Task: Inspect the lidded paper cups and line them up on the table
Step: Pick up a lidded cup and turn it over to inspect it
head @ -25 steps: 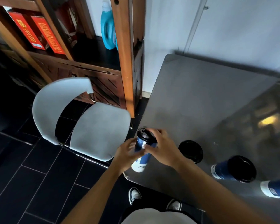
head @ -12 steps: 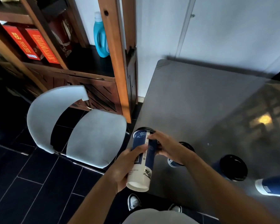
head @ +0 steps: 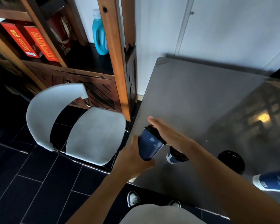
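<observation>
Left hand (head: 132, 159) grips cup (head: 149, 147) over table (head: 200, 97).

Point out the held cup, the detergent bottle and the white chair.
held cup (head: 149, 145), head view, on its blue wall
detergent bottle (head: 99, 36), head view, on its body
white chair (head: 95, 135), head view, on its seat

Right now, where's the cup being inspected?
Head view, low centre: the tilted cup is held over the table's near-left corner, left hand gripping its base, right hand flat on its lid.

Dim room, warm lamp glare on table (head: 217, 97) — wide-angle bending, dark floor
</observation>
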Available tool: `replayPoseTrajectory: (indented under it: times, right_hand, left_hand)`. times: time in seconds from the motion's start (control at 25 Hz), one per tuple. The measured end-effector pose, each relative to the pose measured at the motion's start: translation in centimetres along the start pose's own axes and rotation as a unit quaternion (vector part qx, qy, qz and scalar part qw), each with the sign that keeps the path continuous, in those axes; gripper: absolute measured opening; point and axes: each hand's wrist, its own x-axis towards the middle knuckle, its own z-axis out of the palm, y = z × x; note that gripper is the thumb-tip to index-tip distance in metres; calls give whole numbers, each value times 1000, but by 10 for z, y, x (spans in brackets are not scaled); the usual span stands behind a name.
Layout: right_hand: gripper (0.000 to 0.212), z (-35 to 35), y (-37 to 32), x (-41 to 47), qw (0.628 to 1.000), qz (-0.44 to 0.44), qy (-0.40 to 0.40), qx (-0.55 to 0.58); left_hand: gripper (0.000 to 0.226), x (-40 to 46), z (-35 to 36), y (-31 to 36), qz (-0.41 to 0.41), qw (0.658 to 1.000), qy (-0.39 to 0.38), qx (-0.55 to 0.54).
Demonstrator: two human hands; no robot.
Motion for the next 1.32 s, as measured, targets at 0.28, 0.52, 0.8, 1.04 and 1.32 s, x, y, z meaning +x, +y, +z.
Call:
replayPoseTrajectory:
  times: [0.28, 0.52, 0.8, 1.04, 1.32]
  right_hand:
    - [30, 10, 3, -5, 996, -18, 72, 57]
    - [30, 3, 2, -15, 994, -29, 69, 77]
    - [35, -3, -5, -16, 999, -35, 39, 14]
    - [48, -3, -2, -15, 962, -84, 48, 255]
    - [36, 22, 6, -12, 965, -74, 122, 221]
  left_hand:
    - [68, 5, 1, 7, 27, 994, 15, 107]
    - [71, 5, 2, 14, 59, 992, 18, 110]
    - [59, 2, 2, 21, 32, 998, 4, 50]
    - [63, 5, -5, 19, -114, 853, -71, -505]
    - [61, 7, -20, 34, -190, 716, -136, -657]
